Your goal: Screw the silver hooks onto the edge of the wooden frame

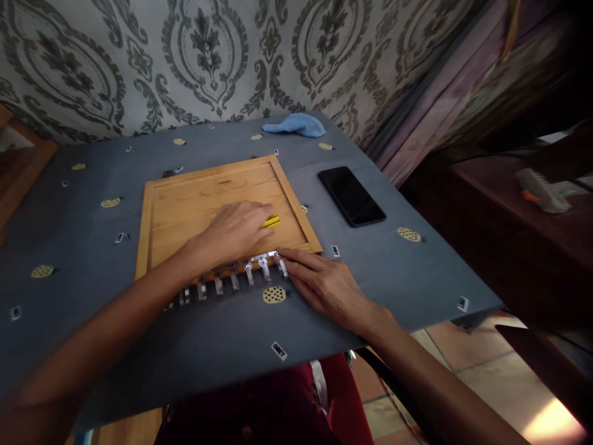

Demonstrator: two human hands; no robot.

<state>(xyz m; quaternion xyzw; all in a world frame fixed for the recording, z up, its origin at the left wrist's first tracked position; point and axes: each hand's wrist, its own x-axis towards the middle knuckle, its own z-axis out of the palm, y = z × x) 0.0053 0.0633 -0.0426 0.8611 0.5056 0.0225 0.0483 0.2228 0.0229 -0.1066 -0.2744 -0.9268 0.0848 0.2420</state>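
Observation:
A framed wooden board point(208, 201) lies on the table. Along its near edge runs a metal hook rail point(264, 256) with several hooks pointing toward me; my left forearm covers part of it. Over the board, my left hand point(238, 228) is closed around a slim yellow thing with a black stripe point(272, 221); only its end shows, so its kind is unclear. The fingertips of my right hand point(328, 284) hold the right end of the rail against the board's edge, near its right corner.
A black phone point(352, 196) rests right of the board. Behind it is a crumpled blue cloth point(296, 125). The grey pineapple-print tablecloth point(222, 358) covers the table up to the patterned wall point(269, 55). A wooden piece of furniture point(23, 167) stands at left.

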